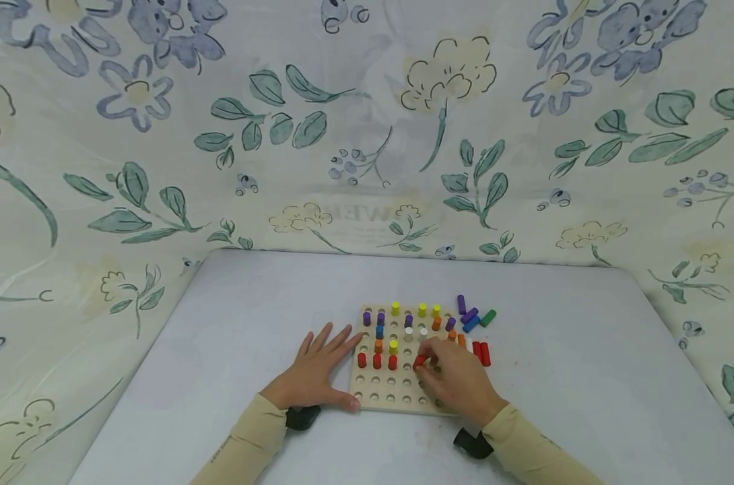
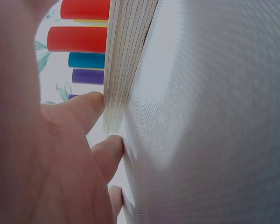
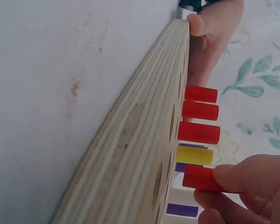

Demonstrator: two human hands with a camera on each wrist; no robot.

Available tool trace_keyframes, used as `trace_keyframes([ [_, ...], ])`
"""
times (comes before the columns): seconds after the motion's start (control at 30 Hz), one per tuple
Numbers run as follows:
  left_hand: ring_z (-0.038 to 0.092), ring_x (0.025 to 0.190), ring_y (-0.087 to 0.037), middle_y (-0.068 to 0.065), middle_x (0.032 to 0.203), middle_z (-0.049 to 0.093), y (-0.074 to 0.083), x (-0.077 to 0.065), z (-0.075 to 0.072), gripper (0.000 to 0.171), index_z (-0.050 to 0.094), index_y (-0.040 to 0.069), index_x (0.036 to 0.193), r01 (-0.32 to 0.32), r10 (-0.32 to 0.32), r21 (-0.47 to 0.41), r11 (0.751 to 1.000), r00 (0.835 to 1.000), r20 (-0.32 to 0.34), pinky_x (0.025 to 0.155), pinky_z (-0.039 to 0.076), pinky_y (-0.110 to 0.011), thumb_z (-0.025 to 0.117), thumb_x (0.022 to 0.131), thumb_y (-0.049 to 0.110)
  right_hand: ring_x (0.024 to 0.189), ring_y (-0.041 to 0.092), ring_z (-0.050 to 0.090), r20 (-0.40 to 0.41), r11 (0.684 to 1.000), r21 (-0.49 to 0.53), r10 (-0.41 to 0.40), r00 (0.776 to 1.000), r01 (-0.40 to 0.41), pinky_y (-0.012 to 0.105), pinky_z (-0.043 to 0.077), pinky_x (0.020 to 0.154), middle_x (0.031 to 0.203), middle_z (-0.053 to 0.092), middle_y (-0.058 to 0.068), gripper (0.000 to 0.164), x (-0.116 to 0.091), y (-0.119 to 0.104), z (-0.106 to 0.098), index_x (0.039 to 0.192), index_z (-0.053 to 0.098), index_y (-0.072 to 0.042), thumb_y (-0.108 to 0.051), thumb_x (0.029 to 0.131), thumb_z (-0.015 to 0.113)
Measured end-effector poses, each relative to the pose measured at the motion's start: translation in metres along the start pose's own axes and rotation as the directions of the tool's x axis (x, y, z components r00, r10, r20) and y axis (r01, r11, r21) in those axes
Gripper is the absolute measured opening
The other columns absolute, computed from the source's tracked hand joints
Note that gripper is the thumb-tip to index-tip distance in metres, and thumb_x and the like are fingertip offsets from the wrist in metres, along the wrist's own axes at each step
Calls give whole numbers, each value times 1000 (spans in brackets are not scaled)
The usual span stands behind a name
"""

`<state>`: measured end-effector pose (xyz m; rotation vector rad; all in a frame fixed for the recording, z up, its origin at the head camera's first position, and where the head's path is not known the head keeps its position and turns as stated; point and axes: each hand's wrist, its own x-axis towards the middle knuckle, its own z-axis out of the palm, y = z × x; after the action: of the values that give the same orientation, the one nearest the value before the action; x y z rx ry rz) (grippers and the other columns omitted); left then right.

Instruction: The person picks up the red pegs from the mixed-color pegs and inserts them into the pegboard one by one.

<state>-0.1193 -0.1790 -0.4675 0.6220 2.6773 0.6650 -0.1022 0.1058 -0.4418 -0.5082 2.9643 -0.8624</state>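
Note:
A wooden peg board point(image 1: 397, 406) with rows of round holes lies on the table, several coloured pegs standing upright in it. Spread along its left side, my left hand point(image 1: 312, 374) has straight fingers, with the thumb at the near left corner and the index fingertip against the edge point(image 2: 123, 60). My right hand point(image 1: 460, 380) pinches a red peg point(image 3: 198, 178) between thumb and fingers, close over the board's face. To the left of that peg, three red pegs point(image 1: 376, 362) stand in one row. A yellow peg point(image 3: 194, 154) stands near the held one.
Loose pegs lie beside the board's right side: two red pegs point(image 1: 481, 353), a green peg point(image 1: 488, 318), a blue peg point(image 1: 471, 325) and purple pegs point(image 1: 461, 304) among them. The white table point(image 1: 252, 289) ends at a flower-patterned sheet point(image 1: 367, 135) behind.

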Motion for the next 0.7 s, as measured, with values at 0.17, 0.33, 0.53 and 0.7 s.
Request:
trace_keyframes([
  [0.17,-4,153,-40,-8,168,15,0,0,0,117,28,22,161,1,-1,-1,1000,1000,-2,119,-5,-64,80,68,71,83,10,59,11,1000,-1,-21,1000,21,27,56,72,93,67,-5,21,1,0,1,104,66,-14,-20,89,79],
  [0.33,-4,153,-40,-8,168,15,0,0,0,117,28,21,161,0,0,0,1000,1000,-1,119,-5,-64,80,68,70,81,10,57,6,999,9,-50,999,50,24,54,68,91,66,-6,18,2,-1,2,101,66,-15,-18,88,79],
  [0.53,-4,153,-40,-8,168,15,1,-1,-1,117,28,21,161,-1,1,-2,1000,1000,2,119,-4,-64,79,68,70,79,9,57,10,998,-4,-57,998,57,23,53,68,90,66,-6,19,3,-2,4,101,65,-15,-19,88,79],
  [0.7,-4,153,-40,-8,168,15,1,-1,0,117,28,21,161,-1,1,-8,1000,1000,-1,119,-4,-64,80,68,69,78,9,57,13,998,-9,-61,998,62,23,54,68,90,67,-5,21,4,-3,5,103,65,-15,-19,88,79],
])
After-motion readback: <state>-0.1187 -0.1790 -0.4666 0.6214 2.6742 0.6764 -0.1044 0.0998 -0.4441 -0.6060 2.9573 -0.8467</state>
